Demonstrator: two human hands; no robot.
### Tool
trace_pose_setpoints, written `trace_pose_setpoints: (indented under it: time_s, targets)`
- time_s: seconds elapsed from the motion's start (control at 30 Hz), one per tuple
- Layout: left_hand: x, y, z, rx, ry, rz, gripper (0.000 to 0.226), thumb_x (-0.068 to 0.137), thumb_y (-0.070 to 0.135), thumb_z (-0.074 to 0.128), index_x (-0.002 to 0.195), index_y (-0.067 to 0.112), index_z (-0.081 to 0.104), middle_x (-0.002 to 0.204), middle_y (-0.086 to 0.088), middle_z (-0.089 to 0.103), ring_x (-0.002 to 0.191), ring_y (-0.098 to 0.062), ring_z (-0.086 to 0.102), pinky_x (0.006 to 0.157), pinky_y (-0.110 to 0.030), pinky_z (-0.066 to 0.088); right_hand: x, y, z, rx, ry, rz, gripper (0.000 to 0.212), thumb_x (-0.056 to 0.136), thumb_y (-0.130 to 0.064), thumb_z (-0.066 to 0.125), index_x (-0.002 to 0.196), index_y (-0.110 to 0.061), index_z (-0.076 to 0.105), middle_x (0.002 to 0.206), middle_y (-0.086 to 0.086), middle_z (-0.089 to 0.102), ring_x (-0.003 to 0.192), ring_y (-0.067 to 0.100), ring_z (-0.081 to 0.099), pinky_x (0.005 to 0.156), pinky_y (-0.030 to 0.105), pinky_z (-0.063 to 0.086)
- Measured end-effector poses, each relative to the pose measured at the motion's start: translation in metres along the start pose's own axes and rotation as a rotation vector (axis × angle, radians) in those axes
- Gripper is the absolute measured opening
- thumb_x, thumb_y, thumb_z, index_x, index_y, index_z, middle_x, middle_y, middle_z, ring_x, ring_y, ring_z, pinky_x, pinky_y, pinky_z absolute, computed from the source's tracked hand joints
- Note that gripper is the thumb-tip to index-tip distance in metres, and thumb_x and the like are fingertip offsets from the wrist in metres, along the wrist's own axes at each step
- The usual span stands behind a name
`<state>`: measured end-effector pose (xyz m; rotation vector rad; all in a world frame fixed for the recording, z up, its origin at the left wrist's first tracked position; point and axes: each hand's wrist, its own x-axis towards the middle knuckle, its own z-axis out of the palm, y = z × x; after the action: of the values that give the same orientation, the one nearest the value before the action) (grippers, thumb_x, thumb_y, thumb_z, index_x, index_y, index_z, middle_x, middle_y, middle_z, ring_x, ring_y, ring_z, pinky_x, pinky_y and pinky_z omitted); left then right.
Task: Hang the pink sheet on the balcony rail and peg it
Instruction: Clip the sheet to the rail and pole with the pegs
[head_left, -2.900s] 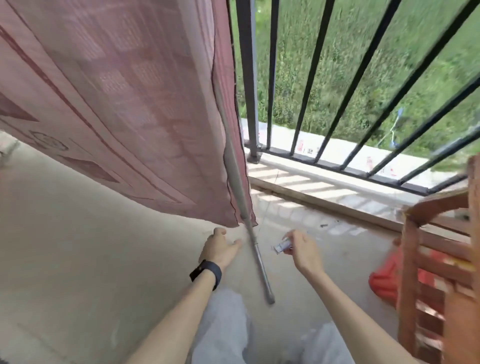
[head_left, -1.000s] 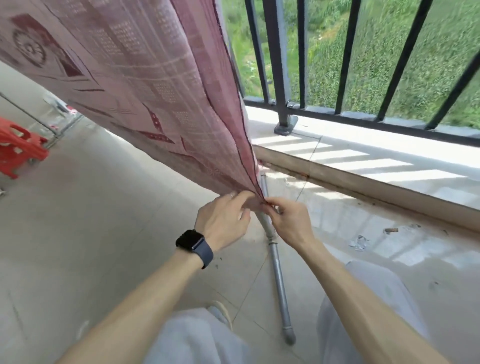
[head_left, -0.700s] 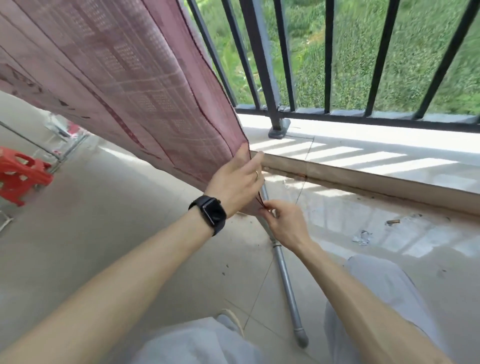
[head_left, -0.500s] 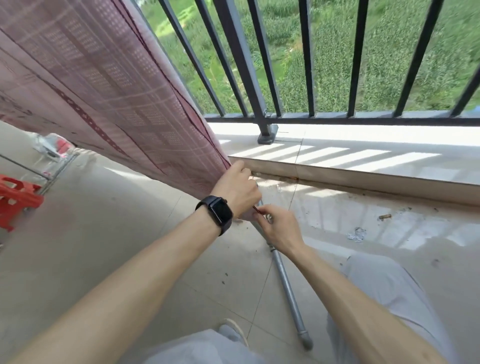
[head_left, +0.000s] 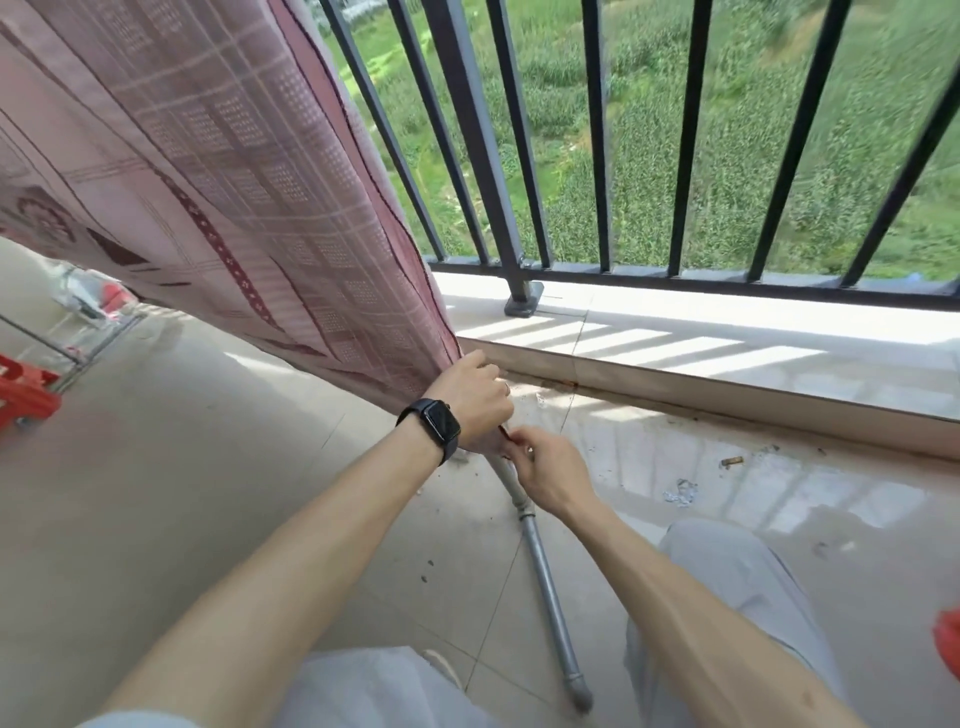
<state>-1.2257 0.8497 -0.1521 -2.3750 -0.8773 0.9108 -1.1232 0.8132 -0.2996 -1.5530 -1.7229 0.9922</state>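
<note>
Floor (head_left: 182, 493) left open; pipe (head_left: 545, 577) crosses centre.

- Out on a home balcony, high above open ground: black metal railing (head_left: 602, 135) along the edge, green field (head_left: 737, 156) far below.
- Pale tiled floor (head_left: 182, 467), raised sill (head_left: 701, 343) striped with sunlight.
- Laundry here: pink sheet (head_left: 218, 171) hanging, red plastic stool (head_left: 23, 395) at left.

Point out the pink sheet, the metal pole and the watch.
pink sheet (head_left: 249, 171), head view, middle of the hanging checked fabric.
metal pole (head_left: 548, 597), head view, bare shaft below the joint.
watch (head_left: 437, 422), head view, dark face on the left wrist.
</note>
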Motion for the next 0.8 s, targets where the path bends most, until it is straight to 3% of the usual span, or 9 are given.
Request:
trace_pose_setpoints:
  time_s: [0.1, 0.17, 0.27, 0.37, 0.43, 0.57, 0.67, 0.8]
  targets:
    - [0.000, -0.002, 0.003, 0.027, 0.016, 0.009, 0.029, 0.097, 0.035, 0.048, 0.092, 0.021, 0.072, 0.092, 0.006, 0.069, 0.089, -0.019, 0.055, 0.080, -0.035, 0.035, -0.003, 0.001, -0.010, 0.189, 0.029, 0.105, 0.018, 0.093, -0.041, 0.061, 0.102, -0.028, 0.071, 0.089, -0.008, 0.074, 0.088, 0.012, 0.067, 0.082, 0.033, 0.053]
    - [0.002, 0.000, 0.006, 0.024, -0.003, 0.016, 0.024, 0.096, 0.032, 0.051, 0.094, 0.022, 0.072, 0.094, 0.005, 0.069, 0.090, -0.019, 0.054, 0.080, -0.035, 0.035, -0.001, 0.005, -0.016, 0.368, 0.057, 0.291, 0.023, 0.090, -0.044, 0.059, 0.103, -0.026, 0.065, 0.092, -0.006, 0.071, 0.085, 0.013, 0.065, 0.079, 0.032, 0.051]
    - [0.005, 0.001, 0.008, 0.036, 0.012, 0.035, 0.022, 0.094, 0.039, 0.057, 0.091, 0.024, 0.072, 0.090, 0.007, 0.069, 0.085, -0.018, 0.053, 0.074, -0.035, 0.031, 0.002, 0.010, -0.021, 0.825, 0.053, 0.535, 0.015, 0.091, -0.022, 0.048, 0.097, -0.010, 0.055, 0.092, 0.006, 0.063, 0.078, 0.022, 0.058, 0.068, 0.033, 0.044]
    - [0.009, 0.000, 0.013, 0.032, 0.024, 0.039, 0.021, 0.092, 0.039, 0.057, 0.086, 0.025, 0.072, 0.088, 0.009, 0.069, 0.083, -0.018, 0.055, 0.076, -0.035, 0.033, -0.003, 0.010, -0.034, 1.081, 0.019, 0.546, 0.016, 0.103, -0.006, 0.040, 0.106, 0.000, 0.055, 0.094, 0.015, 0.062, 0.093, 0.027, 0.063, 0.086, 0.037, 0.055]
    - [0.009, 0.000, 0.014, 0.035, 0.024, 0.040, 0.022, 0.092, 0.039, 0.056, 0.086, 0.026, 0.073, 0.088, 0.009, 0.069, 0.084, -0.018, 0.055, 0.078, -0.035, 0.035, -0.009, 0.014, -0.040, 1.104, -0.053, 0.453, 0.017, 0.104, -0.013, 0.049, 0.105, 0.002, 0.059, 0.102, 0.016, 0.067, 0.099, 0.027, 0.066, 0.098, 0.039, 0.053]
    - [0.009, -0.001, 0.012, 0.028, 0.022, 0.036, 0.021, 0.094, 0.036, 0.055, 0.090, 0.025, 0.072, 0.092, 0.009, 0.069, 0.088, -0.018, 0.055, 0.079, -0.035, 0.032, -0.009, 0.023, -0.042, 0.866, -0.063, 0.418, 0.032, 0.101, -0.031, 0.057, 0.113, -0.004, 0.067, 0.099, 0.003, 0.069, 0.096, 0.014, 0.064, 0.086, 0.032, 0.049]
    - [0.006, 0.000, 0.010, 0.026, 0.001, 0.039, 0.025, 0.095, 0.040, 0.053, 0.094, 0.024, 0.072, 0.096, 0.008, 0.069, 0.091, -0.019, 0.056, 0.080, -0.034, 0.033, -0.011, 0.027, -0.037, 0.784, 0.020, 0.391, 0.020, 0.099, -0.026, 0.061, 0.107, -0.012, 0.070, 0.097, -0.002, 0.068, 0.091, 0.013, 0.058, 0.075, 0.027, 0.043]
    - [0.004, 0.000, 0.007, 0.013, -0.024, 0.041, 0.032, 0.095, 0.046, 0.050, 0.098, 0.023, 0.072, 0.098, 0.007, 0.068, 0.094, -0.020, 0.056, 0.081, -0.035, 0.034, -0.019, 0.026, -0.035, 0.764, 0.094, 0.306, 0.013, 0.090, -0.017, 0.070, 0.102, -0.022, 0.074, 0.100, 0.002, 0.074, 0.094, 0.017, 0.067, 0.087, 0.028, 0.054]
